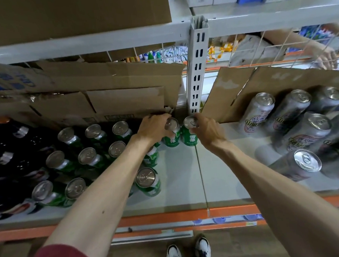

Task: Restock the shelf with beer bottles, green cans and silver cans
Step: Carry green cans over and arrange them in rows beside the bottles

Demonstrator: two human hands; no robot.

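My left hand (152,129) grips a green can (172,137) by its top at the back of the grey shelf (179,179). Right beside it, my right hand (207,129) grips a second green can (189,135) the same way. Both cans stand upright, side by side, near the white upright post (198,68). Several green cans (87,158) stand in rows to the left. Dark beer bottles (11,162) fill the far left. Several silver cans (294,125) stand on the right part of the shelf.
Opened cardboard boxes (104,92) stand behind the green cans, and another cardboard flap (260,88) behind the silver cans. Through the wire back panel a person's hand (326,57) shows in the other aisle. The orange shelf edge (169,216) runs along the front; my shoes (188,251) are below.
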